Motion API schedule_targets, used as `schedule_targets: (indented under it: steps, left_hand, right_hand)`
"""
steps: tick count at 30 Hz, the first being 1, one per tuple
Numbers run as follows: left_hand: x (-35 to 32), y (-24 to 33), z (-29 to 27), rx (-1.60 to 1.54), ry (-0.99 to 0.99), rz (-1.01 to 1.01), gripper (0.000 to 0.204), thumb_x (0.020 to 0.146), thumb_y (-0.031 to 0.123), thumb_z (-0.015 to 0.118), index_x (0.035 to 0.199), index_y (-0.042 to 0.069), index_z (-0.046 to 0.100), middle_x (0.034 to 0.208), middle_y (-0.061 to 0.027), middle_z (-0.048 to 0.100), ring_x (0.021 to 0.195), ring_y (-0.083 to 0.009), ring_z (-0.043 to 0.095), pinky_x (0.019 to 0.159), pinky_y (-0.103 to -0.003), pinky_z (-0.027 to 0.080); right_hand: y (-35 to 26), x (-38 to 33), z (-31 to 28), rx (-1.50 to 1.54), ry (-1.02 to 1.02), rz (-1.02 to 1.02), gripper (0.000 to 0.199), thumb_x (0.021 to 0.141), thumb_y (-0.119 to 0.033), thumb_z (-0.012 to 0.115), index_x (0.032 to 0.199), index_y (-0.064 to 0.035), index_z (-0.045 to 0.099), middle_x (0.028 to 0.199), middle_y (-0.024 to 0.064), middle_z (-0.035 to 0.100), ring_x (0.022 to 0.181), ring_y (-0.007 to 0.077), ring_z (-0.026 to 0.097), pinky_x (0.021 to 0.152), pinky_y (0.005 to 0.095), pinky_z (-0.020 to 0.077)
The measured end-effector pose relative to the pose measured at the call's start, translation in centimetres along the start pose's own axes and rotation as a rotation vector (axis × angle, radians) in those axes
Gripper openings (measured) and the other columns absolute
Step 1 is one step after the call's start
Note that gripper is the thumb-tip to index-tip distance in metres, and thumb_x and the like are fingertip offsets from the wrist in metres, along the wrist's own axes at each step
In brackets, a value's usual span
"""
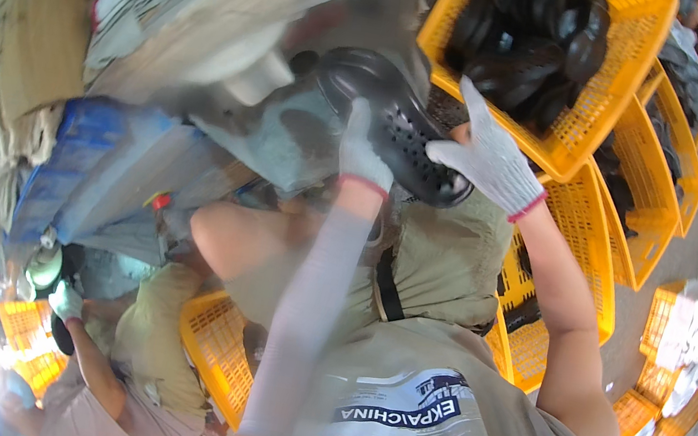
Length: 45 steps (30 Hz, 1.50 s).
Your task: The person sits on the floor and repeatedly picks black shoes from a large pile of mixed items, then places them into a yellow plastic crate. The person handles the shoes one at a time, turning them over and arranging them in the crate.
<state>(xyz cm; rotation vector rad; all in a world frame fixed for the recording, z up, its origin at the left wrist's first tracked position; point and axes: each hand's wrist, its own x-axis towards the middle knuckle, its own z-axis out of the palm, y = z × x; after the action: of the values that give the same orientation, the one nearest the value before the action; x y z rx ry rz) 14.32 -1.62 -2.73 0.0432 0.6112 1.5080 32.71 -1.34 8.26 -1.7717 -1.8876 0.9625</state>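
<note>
Yellow crates (639, 137) line the right side of the workspace, folded cloth (29, 63) hangs at the far left, and I'm watching over the head feed. Centre of my view now: a black clog (378, 98), slanting over the lap, toe up and left, heel down and right, just beside the nearest crate of dark shoes (526, 44). My left hand (367, 155), gloved, comes straight up under a pale sleeve (308, 294), thumb laid flat along the clog's upper; it looks clamped there, other fingers hidden. My right hand (493, 154) reaches in from the right, elbow bent, forearm bare, wrist angled toward the clog. Two digits spread wide, one pointing up toward the crate, one touching the holed upper; whether the rest close underneath, I can't tell.
</note>
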Motion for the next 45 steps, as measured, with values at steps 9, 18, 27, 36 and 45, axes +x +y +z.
schedule_targets:
  steps: [9,18,27,36,45]
  left_hand:
    - [8.6,5.9,1.4,0.055,0.123,0.123,0.065,0.113,0.055,0.054,0.156,0.006,0.056,0.156,-0.0151,0.062,0.142,-0.0362,0.057,0.125,-0.049,0.042]
    - [14.0,10.3,-5.8,0.605,0.209,0.108,0.054,0.11,0.044,0.06,0.144,0.002,0.063,0.145,-0.0176,0.067,0.133,-0.0352,0.062,0.115,-0.044,0.047]
    - [7.8,11.1,-6.5,1.411,0.222,0.498,0.036,0.109,0.025,0.062,0.126,-0.005,0.075,0.124,-0.0206,0.077,0.114,-0.0293,0.07,0.101,-0.037,0.054]
    - [9.7,7.1,-0.6,0.235,0.27,0.152,0.064,0.105,0.052,0.074,0.141,0.0,0.069,0.136,-0.0096,0.073,0.117,-0.025,0.07,0.103,-0.04,0.058]
    - [12.6,8.3,-3.0,-0.013,0.182,0.03,0.053,0.108,0.044,0.07,0.14,0.002,0.07,0.132,-0.0129,0.076,0.115,-0.0307,0.075,0.102,-0.048,0.063]
  right_hand:
    - [-3.7,7.0,8.7,0.318,0.452,-0.283,0.076,0.084,-0.022,0.079,0.153,0.0001,0.058,0.135,0.0233,0.071,0.124,0.0342,0.071,0.109,0.0402,0.0535]
    - [-7.3,10.6,10.7,0.201,0.369,-0.331,0.064,0.086,-0.029,0.074,0.139,0.0053,0.066,0.117,0.0249,0.076,0.11,0.0391,0.074,0.098,0.0461,0.0575]
    - [-9.2,15.6,13.2,0.255,0.127,-0.263,0.05,0.089,-0.035,0.069,0.121,0.0029,0.072,0.121,0.0279,0.075,0.117,0.046,0.071,0.1,0.0504,0.0562]
    - [-6.3,4.8,6.6,0.101,0.254,-0.38,0.077,0.089,-0.032,0.074,0.155,0.001,0.052,0.143,0.0282,0.067,0.131,0.0437,0.065,0.108,0.0468,0.055]
    - [-5.8,7.1,12.2,0.367,0.468,-0.379,0.055,0.095,-0.017,0.067,0.147,0.0002,0.063,0.128,0.0275,0.073,0.119,0.0453,0.07,0.099,0.049,0.0579]
